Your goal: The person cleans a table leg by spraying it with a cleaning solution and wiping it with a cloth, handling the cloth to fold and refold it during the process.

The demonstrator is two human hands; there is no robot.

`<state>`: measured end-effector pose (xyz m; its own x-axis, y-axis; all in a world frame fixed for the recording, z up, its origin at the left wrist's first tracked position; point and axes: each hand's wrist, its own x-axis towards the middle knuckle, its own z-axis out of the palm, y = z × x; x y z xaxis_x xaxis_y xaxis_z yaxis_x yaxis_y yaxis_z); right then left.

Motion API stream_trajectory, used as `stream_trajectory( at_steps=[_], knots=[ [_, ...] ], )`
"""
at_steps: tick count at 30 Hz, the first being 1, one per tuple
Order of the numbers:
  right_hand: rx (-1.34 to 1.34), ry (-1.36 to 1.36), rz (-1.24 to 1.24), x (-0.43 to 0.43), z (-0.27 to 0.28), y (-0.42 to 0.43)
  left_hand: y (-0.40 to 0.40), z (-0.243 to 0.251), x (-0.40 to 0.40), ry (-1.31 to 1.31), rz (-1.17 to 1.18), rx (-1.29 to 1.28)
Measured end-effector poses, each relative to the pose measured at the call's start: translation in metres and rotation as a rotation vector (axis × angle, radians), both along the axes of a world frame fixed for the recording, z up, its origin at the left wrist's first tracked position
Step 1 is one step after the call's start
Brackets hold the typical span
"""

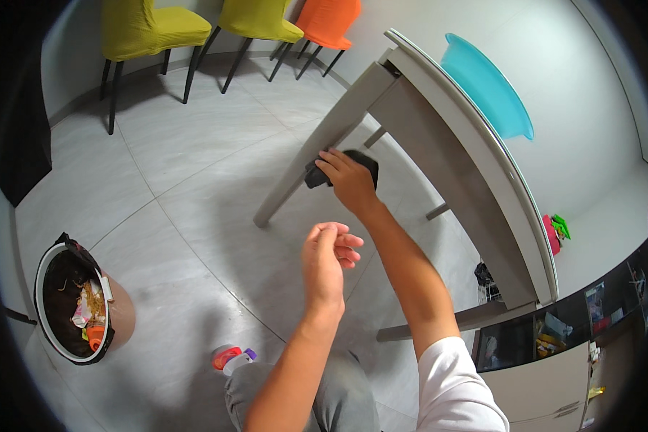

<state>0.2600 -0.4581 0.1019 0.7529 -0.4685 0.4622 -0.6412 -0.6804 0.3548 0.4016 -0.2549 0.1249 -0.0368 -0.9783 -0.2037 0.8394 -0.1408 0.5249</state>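
Note:
My right hand [348, 175] presses a dark cloth [363, 162] against the table's grey leg [308, 167], below the tabletop corner. Part of the cloth hangs out behind the hand and part sticks out at its fingertips. Lower and a little to the left, my left hand [328, 259] is raised in the air with its fingers loosely curled, and nothing shows in it. The table [464, 162] has a pale top edge and a grey apron. On top of it stands a turquoise plastic basin [486, 86].
A lined trash bin [121, 313] with waste inside stands at the left. Yellow-green covered chairs [181, 27] and an orange one [329, 21] line the far wall. A cabinet [534, 383] with open shelves is at the lower right. Pink and green items [553, 235] lie at the table's far end.

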Motion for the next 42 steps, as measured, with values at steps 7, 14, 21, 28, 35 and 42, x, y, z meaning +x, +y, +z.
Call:
stream_trajectory(
  at_steps=[7,14,21,28,35,42],
  knots=[
    [0.602,-1.402,-0.275,-0.054,-0.035,0.128,0.000,-0.010,-0.021,-0.076,0.113,0.178],
    [0.923,-2.348,0.419,-0.084,-0.006,0.221,0.014,-0.016,-0.066,-0.262,-0.177,0.112],
    [0.819,-2.463,0.782,-0.092,0.009,0.244,0.035,-0.010,-0.091,-0.338,-0.749,0.004],
    [0.659,-2.739,0.384,-0.113,0.022,0.286,0.033,-0.026,-0.106,-0.111,-0.570,0.045],
    [0.862,-2.238,-0.365,-0.129,-0.040,0.321,0.049,-0.038,-0.136,-0.422,-0.816,-0.232],
    [0.217,-2.811,0.223,-0.244,-0.050,0.364,0.052,-0.030,-0.138,-0.744,-0.601,-0.179]
  ],
)
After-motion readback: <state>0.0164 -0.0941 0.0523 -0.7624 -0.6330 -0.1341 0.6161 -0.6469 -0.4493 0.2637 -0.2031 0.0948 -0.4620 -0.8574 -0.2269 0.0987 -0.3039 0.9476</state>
